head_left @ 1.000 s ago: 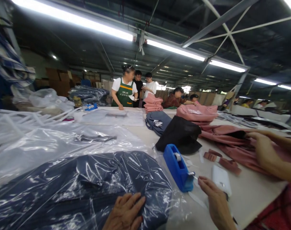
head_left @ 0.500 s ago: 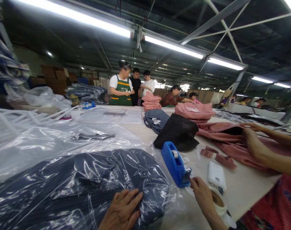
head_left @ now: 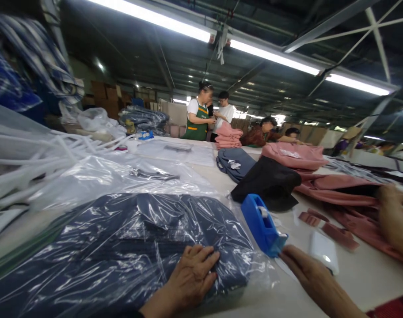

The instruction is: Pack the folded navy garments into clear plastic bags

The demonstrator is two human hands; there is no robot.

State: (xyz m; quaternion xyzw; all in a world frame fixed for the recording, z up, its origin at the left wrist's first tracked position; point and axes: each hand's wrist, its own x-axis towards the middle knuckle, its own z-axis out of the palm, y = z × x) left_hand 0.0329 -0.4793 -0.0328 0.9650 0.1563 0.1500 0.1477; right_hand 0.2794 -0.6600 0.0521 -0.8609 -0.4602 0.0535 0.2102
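A dark navy garment sealed in a clear plastic bag (head_left: pixel 128 247) lies on the table in front of me. My left hand (head_left: pixel 191 276) rests flat on the bag's near right corner, fingers slightly apart, holding nothing. My right hand (head_left: pixel 307 274) reaches in from the lower right, its fingertips at the cutter end of a blue tape dispenser (head_left: pixel 263 225) that stands just right of the bag. Whether tape is pinched between the fingers does not show.
A white device (head_left: pixel 324 258) and pink fabric strips (head_left: pixel 340 234) lie beyond my right hand. Another person's hand (head_left: pixel 393 216) rests on a pink garment (head_left: pixel 337 190). A black garment (head_left: pixel 268 183), a folded navy one (head_left: pixel 234 163), empty clear bags (head_left: pixel 105 176) and several people at the far end.
The view has swung to the left and dipped lower. My right hand stays at the dispenser's cutter end, reached half a second ago. My left hand stays on the bag.
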